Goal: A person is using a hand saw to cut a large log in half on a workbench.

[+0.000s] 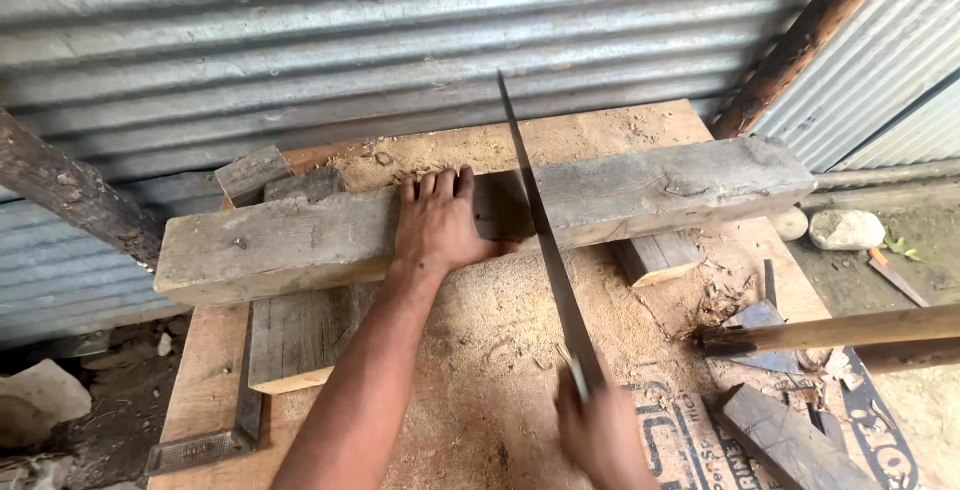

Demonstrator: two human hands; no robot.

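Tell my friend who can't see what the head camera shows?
A person's right hand holds a handsaw across a thick wooden beam, while the left hand presses the beam down on a sawdust-covered workbench.

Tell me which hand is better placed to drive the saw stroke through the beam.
Right. The right hand grips the handsaw, whose blade lies across the wooden beam. The left hand lies flat on the beam, beside the blade.

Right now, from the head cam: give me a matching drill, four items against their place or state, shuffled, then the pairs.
Things:
1. left hand
2. right hand
3. saw blade
4. stones

Places or states:
A. on the ground right of the table
B. pressed flat on the beam
C. grips the saw handle, blurred
D. crosses the beam on edge

Pairs: 1-B, 2-C, 3-D, 4-A
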